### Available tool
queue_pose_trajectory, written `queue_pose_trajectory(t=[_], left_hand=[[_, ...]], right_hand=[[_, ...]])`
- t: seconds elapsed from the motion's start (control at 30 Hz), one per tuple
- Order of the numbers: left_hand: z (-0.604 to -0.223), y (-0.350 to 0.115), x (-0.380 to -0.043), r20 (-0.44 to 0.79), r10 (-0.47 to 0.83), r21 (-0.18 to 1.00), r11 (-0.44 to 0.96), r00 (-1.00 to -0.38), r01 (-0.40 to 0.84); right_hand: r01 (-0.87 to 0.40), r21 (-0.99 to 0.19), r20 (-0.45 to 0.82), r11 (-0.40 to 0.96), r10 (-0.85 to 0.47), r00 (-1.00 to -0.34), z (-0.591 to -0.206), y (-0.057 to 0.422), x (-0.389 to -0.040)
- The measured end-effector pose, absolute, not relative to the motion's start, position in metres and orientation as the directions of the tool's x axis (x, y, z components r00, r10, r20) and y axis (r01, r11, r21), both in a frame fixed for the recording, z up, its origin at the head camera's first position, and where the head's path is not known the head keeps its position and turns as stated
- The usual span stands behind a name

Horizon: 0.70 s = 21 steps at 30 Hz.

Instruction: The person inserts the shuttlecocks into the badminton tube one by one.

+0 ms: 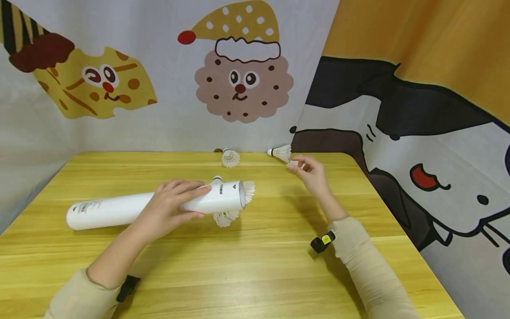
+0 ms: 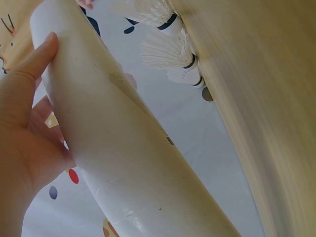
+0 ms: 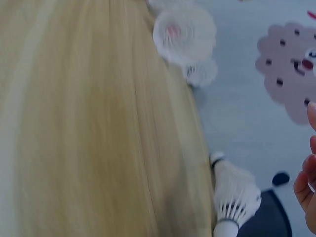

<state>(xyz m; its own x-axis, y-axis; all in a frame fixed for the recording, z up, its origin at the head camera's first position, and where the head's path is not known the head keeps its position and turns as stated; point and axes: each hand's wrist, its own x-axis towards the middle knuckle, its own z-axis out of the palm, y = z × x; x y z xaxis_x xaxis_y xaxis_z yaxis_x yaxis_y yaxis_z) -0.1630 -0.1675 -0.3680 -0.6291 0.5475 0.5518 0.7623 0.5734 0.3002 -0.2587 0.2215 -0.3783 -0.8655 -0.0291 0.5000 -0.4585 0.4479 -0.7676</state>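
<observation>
My left hand (image 1: 169, 206) grips a long white shuttlecock tube (image 1: 115, 210) from above, fingers over its top and thumb along the near side. The tube lies slanted, its right end raised; in the left wrist view the tube (image 2: 118, 133) fills the middle. Shuttlecock feathers (image 1: 226, 218) stick out below it and more feathers (image 1: 249, 191) behind its right end, partly hidden. At the back right, my right hand (image 1: 312, 175) is over two white shuttlecocks, one (image 1: 282, 153) with its cork leftward. Its fingers bend loosely, apart from the shuttlecocks (image 3: 237, 195) in the right wrist view.
Another shuttlecock (image 1: 230, 158) lies by the back edge of the yellow wooden table (image 1: 239, 274). Behind the table hangs a cartoon-printed curtain (image 1: 159, 133), which continues along the right side.
</observation>
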Motion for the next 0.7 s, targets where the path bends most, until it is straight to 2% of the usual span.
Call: queue_pose_trajectory(t=[0.2, 0.4, 0.7], left_hand=[[-0.369, -0.167, -0.163, 0.553, 0.549, 0.297, 0.573, -0.626, 0.764], [-0.369, -0.166, -0.164, 0.554, 0.550, 0.297, 0.570, -0.624, 0.766], [-0.368, -0.167, -0.163, 0.550, 0.552, 0.294, 0.574, -0.626, 0.764]], right_hand=[[-0.412, -0.753, 0.457, 0.513, -0.043, -0.888, -0.392, 0.243, -0.282], [-0.316, -0.774, 0.349, 0.548, -0.046, -0.936, -0.400, 0.256, -0.297], [-0.221, -0.772, 0.226, 0.596, -0.068, -0.972, -0.409, 0.272, -0.321]])
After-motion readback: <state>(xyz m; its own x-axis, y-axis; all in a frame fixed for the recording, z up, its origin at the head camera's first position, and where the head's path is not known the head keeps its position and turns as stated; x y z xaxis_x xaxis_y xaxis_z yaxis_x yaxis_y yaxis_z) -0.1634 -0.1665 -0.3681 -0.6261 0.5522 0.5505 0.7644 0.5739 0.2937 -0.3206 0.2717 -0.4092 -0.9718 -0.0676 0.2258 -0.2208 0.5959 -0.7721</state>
